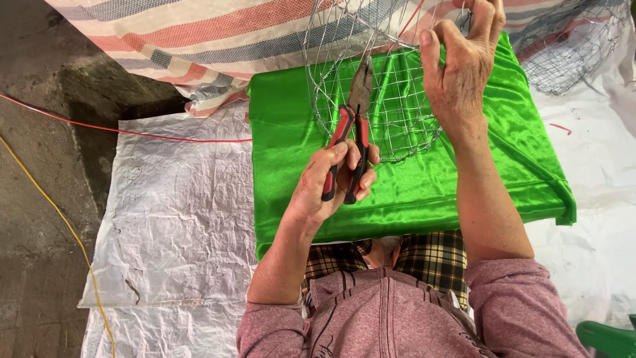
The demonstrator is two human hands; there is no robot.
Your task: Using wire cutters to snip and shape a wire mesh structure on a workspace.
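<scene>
Both hands are closed: the left hand (pixel 338 176) grips red-and-black pliers (pixel 351 129) pointing upward into the wire basket (pixel 381 99) at upper centre, whose rim the right hand (pixel 460 63) pinches, nearer.

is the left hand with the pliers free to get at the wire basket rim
Probably yes: the left hand holds the pliers with their tip already at the wire basket, nothing between; the right hand holds the rim.
</scene>
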